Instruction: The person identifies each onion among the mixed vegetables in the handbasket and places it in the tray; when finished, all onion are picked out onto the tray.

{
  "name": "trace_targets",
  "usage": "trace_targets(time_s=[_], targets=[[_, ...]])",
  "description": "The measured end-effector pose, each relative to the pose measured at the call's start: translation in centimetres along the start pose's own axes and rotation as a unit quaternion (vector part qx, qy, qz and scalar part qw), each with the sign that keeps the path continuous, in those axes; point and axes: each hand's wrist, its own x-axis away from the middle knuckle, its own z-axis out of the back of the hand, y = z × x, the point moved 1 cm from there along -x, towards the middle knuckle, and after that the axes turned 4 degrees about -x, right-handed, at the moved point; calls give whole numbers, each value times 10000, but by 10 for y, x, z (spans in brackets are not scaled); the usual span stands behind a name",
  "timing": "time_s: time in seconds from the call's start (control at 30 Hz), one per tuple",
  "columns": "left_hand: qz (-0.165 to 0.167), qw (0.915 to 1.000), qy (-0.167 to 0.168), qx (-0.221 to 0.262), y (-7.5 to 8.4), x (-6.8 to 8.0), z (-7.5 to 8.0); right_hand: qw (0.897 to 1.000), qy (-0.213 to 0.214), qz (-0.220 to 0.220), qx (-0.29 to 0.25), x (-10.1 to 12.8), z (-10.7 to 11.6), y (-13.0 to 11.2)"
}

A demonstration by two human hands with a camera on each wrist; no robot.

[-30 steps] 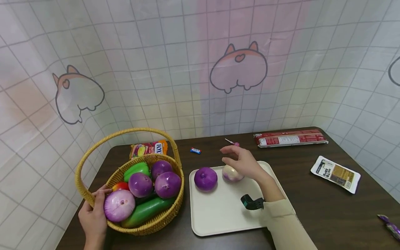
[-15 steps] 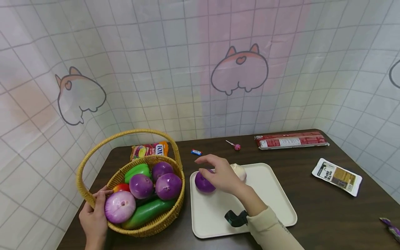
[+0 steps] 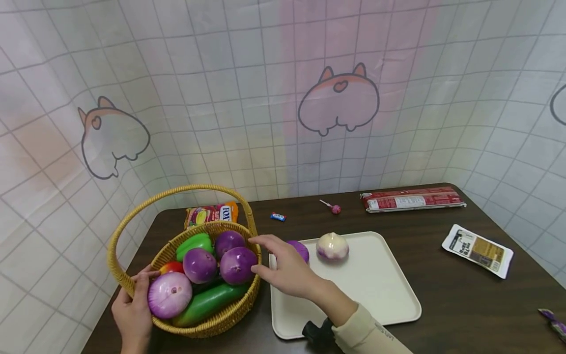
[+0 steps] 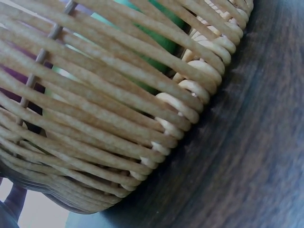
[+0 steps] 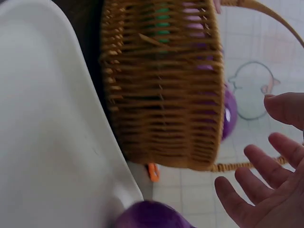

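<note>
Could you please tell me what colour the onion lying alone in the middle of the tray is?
The onion is creamy white with a purple base, clearest in the head view.

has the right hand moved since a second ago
Yes. The right hand has moved left, off the pale onion on the tray, toward the basket.

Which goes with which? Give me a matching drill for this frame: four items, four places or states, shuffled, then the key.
Items:
1. white onion
2. lollipop
3. left hand
4. green pepper

Places or states:
A. grips the rim of the basket
B. inside the basket, at the back left
C. on the tray
D. on the bare table, behind the tray

Pairs: 1-C, 2-D, 3-A, 4-B
</note>
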Motion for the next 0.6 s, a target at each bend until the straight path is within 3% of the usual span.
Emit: trace_targets(time_s=[0.6], targets=[[66,10000,-11,32,0,2,0,9987,-382,-5,335,-2,-28,5]])
